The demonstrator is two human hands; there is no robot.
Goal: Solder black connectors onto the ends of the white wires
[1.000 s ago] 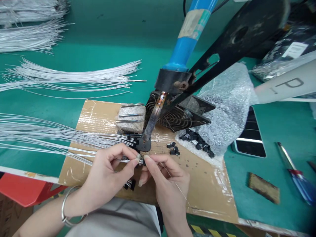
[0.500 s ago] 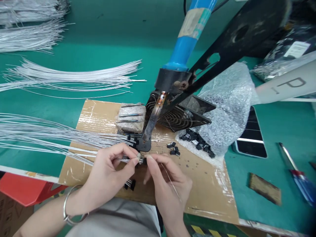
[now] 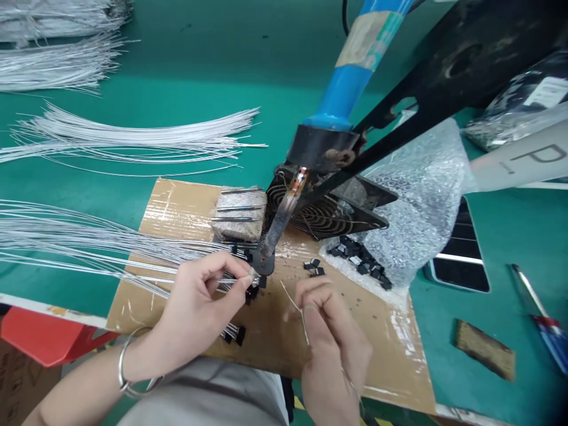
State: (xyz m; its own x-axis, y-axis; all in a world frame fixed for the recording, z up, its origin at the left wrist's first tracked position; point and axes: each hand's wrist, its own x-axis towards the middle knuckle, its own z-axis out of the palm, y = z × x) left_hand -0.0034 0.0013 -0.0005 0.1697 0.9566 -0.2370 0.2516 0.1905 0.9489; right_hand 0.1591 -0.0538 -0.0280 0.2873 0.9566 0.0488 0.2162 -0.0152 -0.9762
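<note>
From the head camera, the left hand [image 3: 202,302] pinches a thin white wire [image 3: 110,260] between thumb and forefinger, its end held right under the tip of the soldering iron [image 3: 284,216]; small black parts [image 3: 252,290] sit at that wire end, just beside the fingertips; a metal bangle [image 3: 128,370] circles the left wrist. The right hand [image 3: 331,331] is near and to the right, apart from the left, its fingers closed on a fine strand of solder wire [image 3: 295,305] that points up and left toward the iron's tip without reaching it. Both hands work above a sheet of cardboard [image 3: 275,331] on the green table [image 3: 177,89]; the iron's blue handle [image 3: 350,83] slants up to the far right, clamped in a black stand [image 3: 426,100]. Behind the tip lies a small black fan [image 3: 328,210], and left of it a sponge block [image 3: 237,213] with pins on it. To the right, loose black parts [image 3: 361,260] spill from bubble wrap [image 3: 421,189]; a phone [image 3: 461,254] lies beyond; bundles of white wires [image 3: 133,136] fan across the far left.
</note>
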